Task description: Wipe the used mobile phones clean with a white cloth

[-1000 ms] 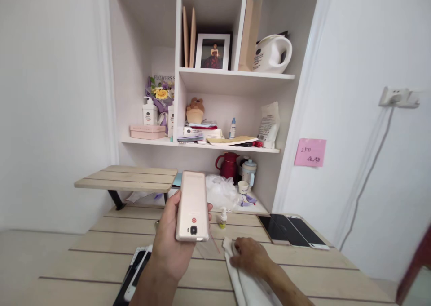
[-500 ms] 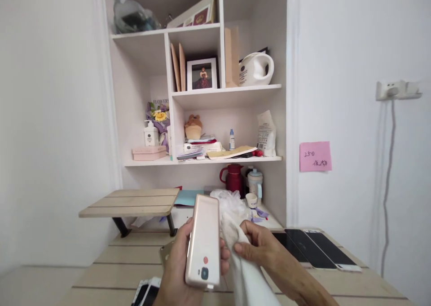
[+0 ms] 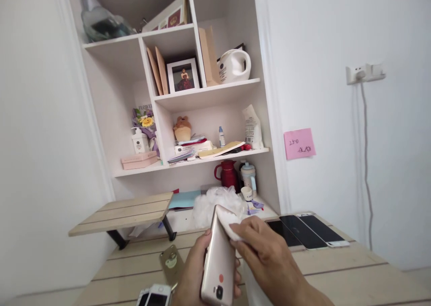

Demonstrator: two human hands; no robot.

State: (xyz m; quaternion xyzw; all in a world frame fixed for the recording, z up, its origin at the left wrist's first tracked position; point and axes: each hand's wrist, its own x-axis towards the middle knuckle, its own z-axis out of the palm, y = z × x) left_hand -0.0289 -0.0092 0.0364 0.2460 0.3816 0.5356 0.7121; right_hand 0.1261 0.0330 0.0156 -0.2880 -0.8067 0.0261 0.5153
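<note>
A gold smartphone [image 3: 218, 263] is gripped along its edges by my left hand [image 3: 191, 272], its back and camera facing me and its far end raised and tilted. My right hand [image 3: 266, 252] pinches a white cloth [image 3: 230, 223] and presses it on the phone's far right corner. The rest of the cloth hangs below, partly hidden behind my right hand. Left of the phone lies a gold phone case [image 3: 171, 263] with a small figure on it. White phones [image 3: 156, 294] sit at the bottom edge of the view.
On the slatted table's right, several dark-screened phones [image 3: 303, 232] lie side by side. A low wooden stand [image 3: 124, 214] is at the left. Behind my hands are a clear plastic bag [image 3: 215, 202], a red jug [image 3: 228, 175], a small cup [image 3: 247, 192] and white shelves [image 3: 208, 97].
My right hand has brought the cloth onto the phone's far corner. The phone has turned slightly onto its side. My view has tilted and shifted right, uncovering the phone case.
</note>
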